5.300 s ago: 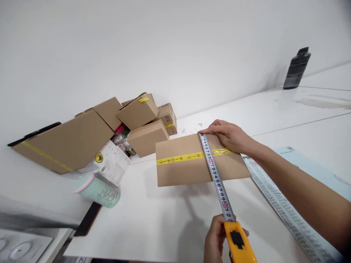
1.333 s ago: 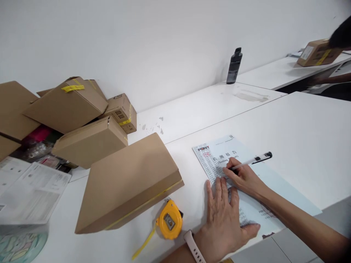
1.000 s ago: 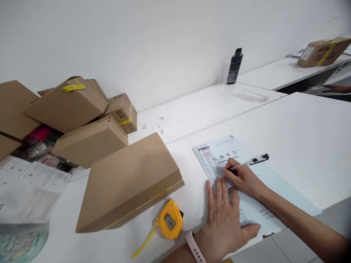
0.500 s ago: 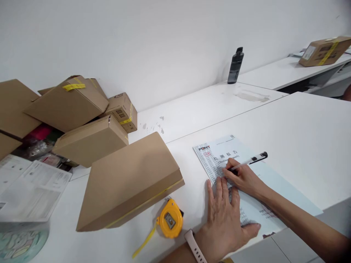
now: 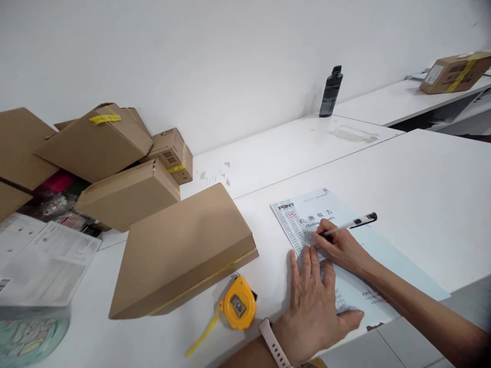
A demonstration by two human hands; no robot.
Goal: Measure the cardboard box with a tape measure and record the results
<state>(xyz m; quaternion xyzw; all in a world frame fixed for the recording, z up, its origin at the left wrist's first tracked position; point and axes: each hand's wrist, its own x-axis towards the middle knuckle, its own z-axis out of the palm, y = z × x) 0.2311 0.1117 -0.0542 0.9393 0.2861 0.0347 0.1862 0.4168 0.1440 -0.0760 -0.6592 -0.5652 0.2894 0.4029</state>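
Clock positions are read with 12 o'clock pointing away from the wearer. The report (image 5: 387, 255), a pale blue sheet headed PONY, lies flat on the table (image 5: 376, 176) beneath both hands. The right hand (image 5: 341, 250) is closed around the pen (image 5: 356, 221), gripping it at the dark section near the point; the barrel is tilted, its capped end directed between 2 and 3 o'clock. The fingers hide the point – contact with the paper cannot be confirmed. The left hand (image 5: 315, 306) is fully open, palm down, fingers a little apart; it grasps nothing and rests on the near-left part of the report. A pale pink band (image 5: 273, 342) encircles its wrist. At 9 o'clock from the left hand, near it, lies the yellow tape measure (image 5: 238, 305), its strap (image 5: 203, 335) extending toward 7 o'clock. The carton (image 5: 180, 240) lies flat at 10 o'clock from the left hand, with its near edge just beside the tape measure. From the carton, stacked boxes (image 5: 97, 145) occupy 11 o'clock, a white box (image 5: 57, 263) 9 o'clock, and a mint cup (image 5: 34, 340) – cut off by the frame – 8 o'clock. The bottle (image 5: 331, 94) stands upright at 12 o'clock from the right hand, well apart.
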